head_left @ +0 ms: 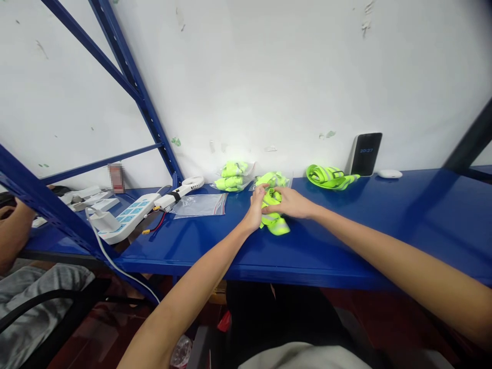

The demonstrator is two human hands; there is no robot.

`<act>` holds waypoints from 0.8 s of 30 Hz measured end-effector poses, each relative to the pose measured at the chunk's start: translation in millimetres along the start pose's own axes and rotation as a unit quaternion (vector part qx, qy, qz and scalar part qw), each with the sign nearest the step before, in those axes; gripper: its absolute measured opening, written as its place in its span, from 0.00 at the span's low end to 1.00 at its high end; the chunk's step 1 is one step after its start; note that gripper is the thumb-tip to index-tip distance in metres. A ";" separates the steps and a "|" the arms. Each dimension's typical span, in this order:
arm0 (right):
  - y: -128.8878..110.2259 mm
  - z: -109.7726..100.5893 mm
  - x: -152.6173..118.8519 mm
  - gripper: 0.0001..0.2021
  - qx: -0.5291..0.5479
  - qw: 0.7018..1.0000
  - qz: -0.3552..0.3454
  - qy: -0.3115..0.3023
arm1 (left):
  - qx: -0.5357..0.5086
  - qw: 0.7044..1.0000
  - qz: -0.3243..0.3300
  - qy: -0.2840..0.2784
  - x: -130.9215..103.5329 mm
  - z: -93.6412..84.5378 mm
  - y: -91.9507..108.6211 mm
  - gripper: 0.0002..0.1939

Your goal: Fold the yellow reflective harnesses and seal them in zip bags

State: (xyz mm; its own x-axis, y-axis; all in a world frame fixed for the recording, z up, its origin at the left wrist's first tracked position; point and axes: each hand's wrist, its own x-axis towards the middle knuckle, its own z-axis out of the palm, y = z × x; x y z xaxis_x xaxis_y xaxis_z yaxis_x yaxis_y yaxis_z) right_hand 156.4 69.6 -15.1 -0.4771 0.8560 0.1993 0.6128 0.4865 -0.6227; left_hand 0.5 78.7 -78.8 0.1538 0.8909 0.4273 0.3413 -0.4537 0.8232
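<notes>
Both my hands meet on a neon yellow reflective strap (275, 224) lying on the blue shelf (346, 246). My left hand (255, 207) pinches its left side, thumb up. My right hand (290, 201) lies over the top of it, fingers curled on the fabric. Just behind my hands sits another folded neon strap in a clear bag (273, 179). Further left, by the wall, are two bagged neon straps (231, 176). An empty clear zip bag (200, 205) lies flat to the left.
A loose neon strap (329, 176) lies at the back right, beside a dark phone (366, 154) leaning on the wall and a white puck (389, 174). At left are a white power strip (126, 218), a small fan (184, 187), blue rack struts (130, 77), and another person's arm (13, 230).
</notes>
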 end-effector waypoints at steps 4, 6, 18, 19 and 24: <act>14.9 6.0 -2.7 0.32 -0.001 0.997 0.024 0.067 | 0.019 0.996 -0.003 0.084 -0.1 -14.5 12.9 0.24; 24.2 2.6 -3.7 0.33 0.007 0.996 0.031 0.089 | 0.107 0.985 -0.001 0.136 0.6 -37.9 20.0 0.23; 40.8 -23.4 -28.6 0.38 0.113 0.990 0.003 0.090 | 0.570 0.795 -0.201 -0.058 -10.1 -162.3 15.4 0.18; 40.0 -23.1 -28.4 0.37 0.144 0.985 0.011 0.099 | 0.566 0.801 -0.190 -0.032 -8.0 -161.1 18.8 0.19; 38.7 -30.1 -16.6 0.20 0.399 0.898 0.057 0.178 | 0.451 0.887 -0.065 0.073 11.1 -120.1 45.5 0.15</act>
State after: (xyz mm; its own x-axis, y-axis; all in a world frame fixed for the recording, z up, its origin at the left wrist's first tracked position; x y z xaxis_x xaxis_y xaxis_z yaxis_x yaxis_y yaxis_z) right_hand 207.0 79.5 -19.7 -0.1222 0.9630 0.2404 -0.0697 0.2333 -0.9699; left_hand -93.6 65.7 8.2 -0.0413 0.8925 0.4492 0.9605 -0.0884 0.2639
